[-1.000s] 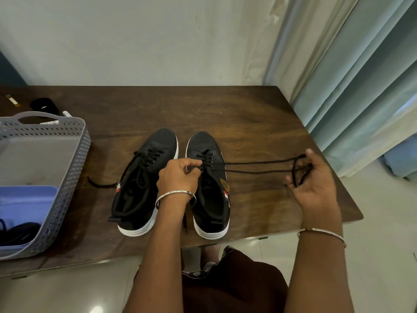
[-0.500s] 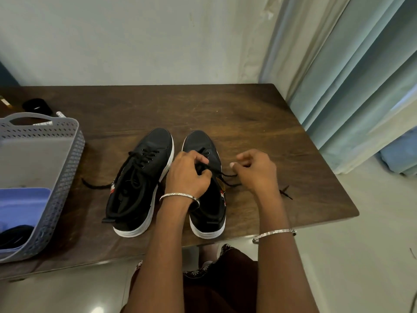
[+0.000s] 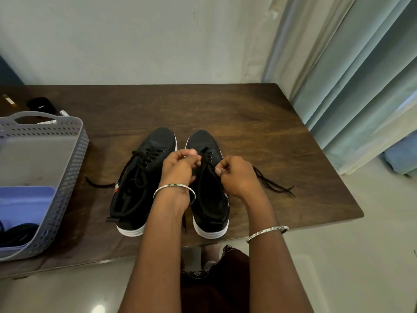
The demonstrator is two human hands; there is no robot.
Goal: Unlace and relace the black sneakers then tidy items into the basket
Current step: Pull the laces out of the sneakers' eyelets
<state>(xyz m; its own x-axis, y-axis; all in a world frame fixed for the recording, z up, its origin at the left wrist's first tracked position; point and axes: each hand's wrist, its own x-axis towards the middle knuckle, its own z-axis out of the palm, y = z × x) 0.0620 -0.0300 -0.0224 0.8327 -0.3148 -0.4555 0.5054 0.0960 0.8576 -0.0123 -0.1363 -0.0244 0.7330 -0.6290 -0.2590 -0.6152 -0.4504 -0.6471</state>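
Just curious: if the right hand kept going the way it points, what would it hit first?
Likely the left hand, just across the sneaker's lace from the right hand, though depth is unclear.

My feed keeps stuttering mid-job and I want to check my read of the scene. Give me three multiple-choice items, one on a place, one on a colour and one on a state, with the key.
1. On the dark wooden table, where does the grey perforated plastic basket stand relative to the pair of black fabric sneakers?
A) To their left
B) To their right
C) Between them

2. What colour are the sneakers' soles?
A) Red
B) White
C) Black

3. What are the left hand and right hand doing?
A) Lying flat on the table
B) Lifting the basket
C) Pinching the black lace of the right-hand sneaker

Key:
1 A: the basket sits at the table's left end, with the sneakers in the middle.
2 B: white rims show at both heels.
3 C: both hands' fingers curl on the lace over that sneaker.
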